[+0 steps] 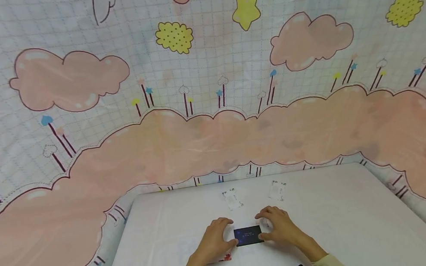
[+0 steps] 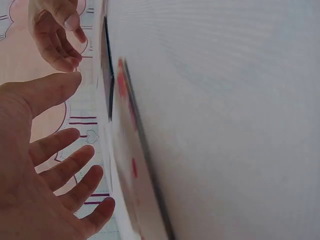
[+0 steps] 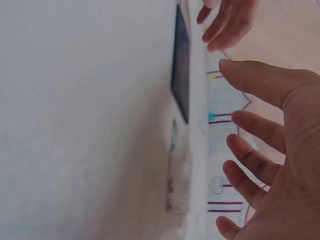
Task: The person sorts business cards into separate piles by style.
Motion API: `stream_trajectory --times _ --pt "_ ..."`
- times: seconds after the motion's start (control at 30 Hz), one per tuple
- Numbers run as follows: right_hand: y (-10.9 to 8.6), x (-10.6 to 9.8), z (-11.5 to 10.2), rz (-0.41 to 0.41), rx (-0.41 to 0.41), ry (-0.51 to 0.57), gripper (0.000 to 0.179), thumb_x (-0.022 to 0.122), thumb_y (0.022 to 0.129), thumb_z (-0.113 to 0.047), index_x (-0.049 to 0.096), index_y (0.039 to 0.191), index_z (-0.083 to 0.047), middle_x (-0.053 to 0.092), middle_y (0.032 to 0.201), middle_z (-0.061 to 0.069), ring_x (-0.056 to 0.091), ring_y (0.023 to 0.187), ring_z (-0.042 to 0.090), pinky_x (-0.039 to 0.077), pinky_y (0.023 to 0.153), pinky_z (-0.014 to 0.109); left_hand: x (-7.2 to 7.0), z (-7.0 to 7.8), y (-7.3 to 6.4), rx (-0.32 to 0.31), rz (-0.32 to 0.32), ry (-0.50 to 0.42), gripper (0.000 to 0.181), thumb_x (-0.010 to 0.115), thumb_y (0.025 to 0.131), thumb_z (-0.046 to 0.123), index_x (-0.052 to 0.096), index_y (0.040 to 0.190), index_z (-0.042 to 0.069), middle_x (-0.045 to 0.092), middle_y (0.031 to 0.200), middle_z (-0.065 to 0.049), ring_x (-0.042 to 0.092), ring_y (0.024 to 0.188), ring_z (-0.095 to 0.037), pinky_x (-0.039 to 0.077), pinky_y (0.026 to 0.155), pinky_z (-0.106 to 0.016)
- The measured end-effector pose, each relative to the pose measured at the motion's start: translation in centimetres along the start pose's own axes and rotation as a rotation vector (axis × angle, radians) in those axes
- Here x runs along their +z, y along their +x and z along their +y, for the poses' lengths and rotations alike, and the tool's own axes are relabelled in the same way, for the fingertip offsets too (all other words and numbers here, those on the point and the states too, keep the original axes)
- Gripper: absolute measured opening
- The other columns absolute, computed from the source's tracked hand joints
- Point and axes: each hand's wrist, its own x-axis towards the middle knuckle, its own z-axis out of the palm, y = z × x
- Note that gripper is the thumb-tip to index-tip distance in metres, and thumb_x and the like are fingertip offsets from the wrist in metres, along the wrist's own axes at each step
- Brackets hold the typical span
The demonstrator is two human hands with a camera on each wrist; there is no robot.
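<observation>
A flat dark blue card (image 1: 248, 236) with small print lies on the white table between my two hands. My left hand (image 1: 213, 239) is held at its left side, thumb near the card's edge and fingers spread. On the other side my right hand (image 1: 280, 226) hovers with its fingers loosely bent, its thumb overlapping the card's right end in the head view. Both wrist views show the palms with nothing in them. Under the left wrist lies a flat piece with a red pattern (image 1: 226, 257), mostly hidden there; the left wrist view shows more of this red-and-white piece (image 2: 131, 145).
Two pale rectangles with dark marked corners, a left one (image 1: 232, 199) and a right one (image 1: 277, 190), lie farther back on the white table (image 1: 322, 208). A patterned cloth (image 1: 268, 136) with clouds and stars hangs behind and around the table's edges.
</observation>
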Motion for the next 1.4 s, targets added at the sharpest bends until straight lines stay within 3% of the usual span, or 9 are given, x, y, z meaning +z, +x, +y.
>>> stream_trajectory --times 0.37,0.67,0.9,1.17,1.4 --pt "-0.8 -2.8 -1.4 0.096 -0.002 0.091 0.04 0.083 0.076 -0.021 0.069 0.113 -0.016 0.061 0.117 0.0 0.053 0.117 0.028 0.033 0.104 0.062 -1.9 1.3 -1.1 0.056 0.144 -0.018 0.047 0.075 0.084 0.03 0.062 0.125 0.013 0.059 0.133 -0.006 0.053 0.126 -0.03 0.042 0.104 -0.052" --pt "-1.9 -5.1 -1.5 0.128 0.032 0.084 0.039 0.083 0.077 -0.021 0.067 0.114 -0.022 0.061 0.121 0.0 0.051 0.123 0.029 0.035 0.105 0.061 -2.2 2.9 -0.6 0.077 0.186 -0.069 0.046 0.071 0.088 0.031 0.06 0.129 0.014 0.057 0.136 -0.005 0.051 0.129 -0.028 0.041 0.107 -0.051" --pt "-3.0 -5.5 -0.9 0.182 0.093 0.078 0.04 0.084 0.076 -0.023 0.068 0.113 -0.016 0.063 0.119 0.002 0.054 0.121 0.031 0.041 0.101 0.059 -1.6 4.4 1.0 0.108 0.185 -0.135 0.048 0.07 0.09 0.027 0.059 0.133 0.009 0.057 0.136 -0.011 0.051 0.128 -0.032 0.042 0.105 -0.053" --pt "-3.2 -4.7 1.0 0.224 0.217 0.191 0.039 0.086 0.074 -0.022 0.068 0.108 -0.015 0.068 0.107 0.0 0.06 0.104 0.021 0.047 0.093 0.046 0.0 5.5 4.4 0.117 0.159 -0.217 0.04 0.067 0.091 0.019 0.062 0.129 0.007 0.062 0.131 -0.011 0.056 0.125 -0.032 0.044 0.104 -0.05" --pt "-3.0 -3.2 2.5 0.206 0.317 0.243 0.041 0.088 0.07 -0.025 0.068 0.104 -0.015 0.067 0.102 0.0 0.058 0.1 0.018 0.047 0.09 0.042 1.8 5.4 7.2 0.121 0.119 -0.248 0.038 0.068 0.09 0.015 0.064 0.126 0.004 0.066 0.124 -0.011 0.062 0.112 -0.029 0.051 0.094 -0.044"
